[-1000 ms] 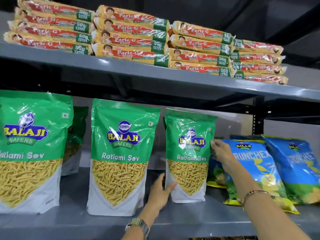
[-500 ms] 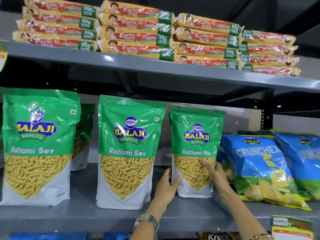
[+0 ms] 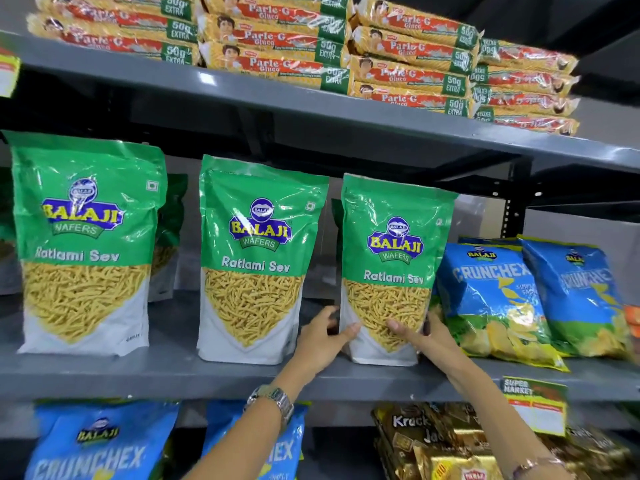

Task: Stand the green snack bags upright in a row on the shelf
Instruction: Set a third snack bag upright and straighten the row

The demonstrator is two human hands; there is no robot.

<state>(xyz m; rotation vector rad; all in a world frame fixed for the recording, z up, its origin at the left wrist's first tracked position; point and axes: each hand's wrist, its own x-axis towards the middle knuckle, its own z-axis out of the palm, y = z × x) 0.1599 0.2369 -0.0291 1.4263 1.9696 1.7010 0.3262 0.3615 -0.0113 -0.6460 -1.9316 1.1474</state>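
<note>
Hands clamp the rightmost green bag (image 3: 393,268) low at its base: your left hand (image 3: 320,344) on its left edge, right hand (image 3: 427,336) opposite. Its long axis stands upright on the shelf (image 3: 173,372), third in the row.

Green bags (image 3: 394,265) looking like glossy plastic film, crinkling, catching glare; lower panels showing clear over yellow sev. Blue bags (image 3: 491,292) shining likewise, film creased. Biscuit packs (image 3: 408,67) wearing shiny clear wrap. Shelf (image 3: 173,372) appearing as grey painted metal, smooth, matt with dull sheen. Watch (image 3: 273,403) gleaming, polished metal band. Tag (image 3: 535,407) looking like paper.
</note>
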